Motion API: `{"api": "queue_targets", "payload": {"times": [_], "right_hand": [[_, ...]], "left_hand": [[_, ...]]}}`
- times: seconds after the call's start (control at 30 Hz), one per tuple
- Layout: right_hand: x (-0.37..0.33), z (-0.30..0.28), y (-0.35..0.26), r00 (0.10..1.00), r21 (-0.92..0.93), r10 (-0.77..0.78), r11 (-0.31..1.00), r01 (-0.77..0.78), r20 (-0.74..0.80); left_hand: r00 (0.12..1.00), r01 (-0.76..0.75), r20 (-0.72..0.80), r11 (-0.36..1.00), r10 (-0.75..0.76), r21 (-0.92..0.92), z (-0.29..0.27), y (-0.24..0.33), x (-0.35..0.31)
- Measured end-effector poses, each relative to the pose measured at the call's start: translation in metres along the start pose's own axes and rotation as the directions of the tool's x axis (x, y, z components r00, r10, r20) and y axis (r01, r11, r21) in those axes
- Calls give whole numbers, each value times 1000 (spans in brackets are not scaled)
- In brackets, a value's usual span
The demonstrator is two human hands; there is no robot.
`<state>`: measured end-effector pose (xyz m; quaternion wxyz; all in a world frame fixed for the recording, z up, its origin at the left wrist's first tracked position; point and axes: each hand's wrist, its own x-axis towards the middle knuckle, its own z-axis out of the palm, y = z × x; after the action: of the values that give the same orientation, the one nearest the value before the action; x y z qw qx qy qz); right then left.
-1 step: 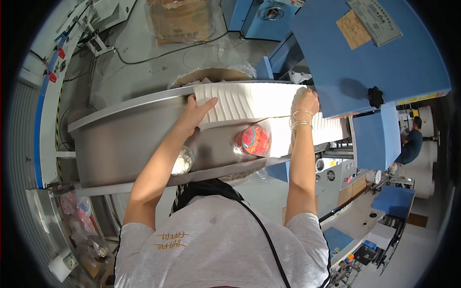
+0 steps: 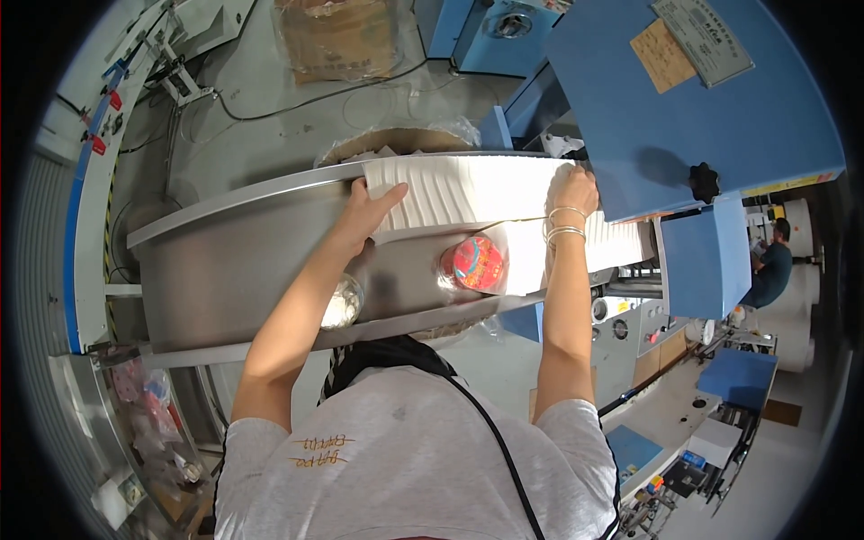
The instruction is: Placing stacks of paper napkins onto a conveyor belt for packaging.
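Observation:
A long row of white, ridged paper pieces (image 2: 468,191), pressed close together, lies along the far side of a metal trough (image 2: 243,261). My left hand (image 2: 367,211) holds the row's left end, thumb over the top and fingers partly hidden behind it. Farther right, my right hand (image 2: 576,191) has its fingers curled over the far edge of the row, next to the blue machine. Bracelets (image 2: 565,229) circle that wrist. Nearer me in the trough stand a round container with a red printed top (image 2: 477,262) and, partly behind my left forearm, a clear, shiny round container (image 2: 342,302).
A blue machine housing (image 2: 684,117) with a black knob (image 2: 704,182) closes in on the right. Beyond the trough are a plastic-lined carton (image 2: 405,140) and a large wrapped box (image 2: 337,40). A seated person (image 2: 772,265) is at far right.

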<state>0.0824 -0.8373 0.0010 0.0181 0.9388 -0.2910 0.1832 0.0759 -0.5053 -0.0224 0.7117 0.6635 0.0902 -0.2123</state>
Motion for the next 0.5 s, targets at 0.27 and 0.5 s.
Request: {"api": "queue_targets", "payload": {"times": [0.27, 0.5], "right_hand": [[5, -7, -7, 999, 64, -7, 998, 4, 47], [18, -6, 16, 998, -58, -51, 997, 53, 43]], "left_hand": [[1000, 0, -17, 999, 1, 53, -5, 1, 8], [999, 31, 7, 991, -33, 128, 7, 12, 13]]}}
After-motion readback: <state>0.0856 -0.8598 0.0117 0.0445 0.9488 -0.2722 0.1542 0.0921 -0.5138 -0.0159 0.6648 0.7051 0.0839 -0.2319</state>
